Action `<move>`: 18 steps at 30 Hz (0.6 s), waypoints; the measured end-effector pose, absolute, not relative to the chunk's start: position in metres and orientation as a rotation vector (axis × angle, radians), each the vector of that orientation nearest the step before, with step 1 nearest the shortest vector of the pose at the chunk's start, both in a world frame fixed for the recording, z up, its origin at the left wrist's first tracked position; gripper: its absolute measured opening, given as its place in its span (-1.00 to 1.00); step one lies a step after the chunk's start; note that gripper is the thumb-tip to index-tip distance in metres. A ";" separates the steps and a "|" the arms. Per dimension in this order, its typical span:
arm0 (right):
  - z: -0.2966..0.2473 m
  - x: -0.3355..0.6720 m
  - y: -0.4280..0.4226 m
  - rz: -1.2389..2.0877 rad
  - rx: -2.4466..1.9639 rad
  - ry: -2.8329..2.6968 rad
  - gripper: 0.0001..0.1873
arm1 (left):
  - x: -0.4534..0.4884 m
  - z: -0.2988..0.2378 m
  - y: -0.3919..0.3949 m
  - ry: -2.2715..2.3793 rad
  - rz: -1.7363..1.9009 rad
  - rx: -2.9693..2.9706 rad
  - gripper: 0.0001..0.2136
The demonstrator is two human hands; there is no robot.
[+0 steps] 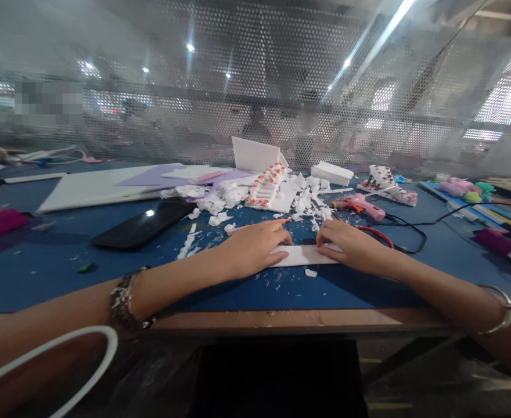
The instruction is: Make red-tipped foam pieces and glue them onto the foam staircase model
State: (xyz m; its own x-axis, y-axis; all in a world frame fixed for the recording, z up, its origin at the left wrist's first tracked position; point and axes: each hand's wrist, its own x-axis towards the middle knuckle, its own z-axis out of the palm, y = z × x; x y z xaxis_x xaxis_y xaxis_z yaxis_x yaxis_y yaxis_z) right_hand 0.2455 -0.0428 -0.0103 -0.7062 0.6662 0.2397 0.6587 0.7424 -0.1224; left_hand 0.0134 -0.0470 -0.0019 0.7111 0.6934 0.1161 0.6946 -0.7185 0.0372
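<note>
A flat white foam strip [302, 255] lies on the blue table mat near its front edge. My left hand [255, 247] is closed on the left end, its thumb along the front. At the other end my right hand [353, 244] grips the strip with thumb and curled fingers. Both ends are partly hidden by the hands. Behind my left fingers shows a thin orange thing [281, 221], its kind unclear. A small white scrap [310, 272] rests just in front of the strip. Beyond the hands stands a white stepped foam model [264, 188] with red dots.
White scraps [223, 197] surround the model. A pink glue gun [362, 205] with a black cord and a red loop [376, 235] lie right. A black phone [144, 226] and foam boards [94, 188] lie left. Another decorated model [388, 186] sits back right, before a perforated screen [264, 75].
</note>
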 end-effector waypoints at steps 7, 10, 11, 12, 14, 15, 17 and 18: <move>-0.010 0.245 -0.042 0.076 -1.069 -2.656 -0.84 | 0.014 0.000 -0.054 -1.184 -0.178 -2.861 -0.74; -0.007 0.244 -0.045 0.128 -1.061 -2.676 -0.79 | 0.013 -0.001 -0.056 -1.134 -0.227 -2.873 -0.68; -0.006 0.244 -0.047 0.151 -1.046 -2.695 -0.76 | 0.012 -0.002 -0.057 -1.090 -0.226 -2.887 -0.66; -0.005 0.244 -0.048 0.172 -1.029 -2.713 -0.73 | 0.012 -0.002 -0.057 -1.054 -0.220 -2.902 -0.65; -0.003 0.244 -0.049 0.203 -1.000 -2.743 -0.71 | 0.011 -0.002 -0.057 -1.029 -0.217 -2.926 -0.62; -0.002 0.244 -0.050 0.213 -0.989 -2.752 -0.71 | 0.010 -0.002 -0.057 -1.035 -0.228 -2.934 -0.61; 0.000 0.245 -0.051 0.228 -0.974 -2.758 -0.72 | 0.010 0.000 -0.057 -1.057 -0.246 -2.950 -0.62; 0.001 0.245 -0.052 0.231 -0.963 -2.750 -0.72 | 0.009 0.002 -0.057 -1.070 -0.247 -2.960 -0.64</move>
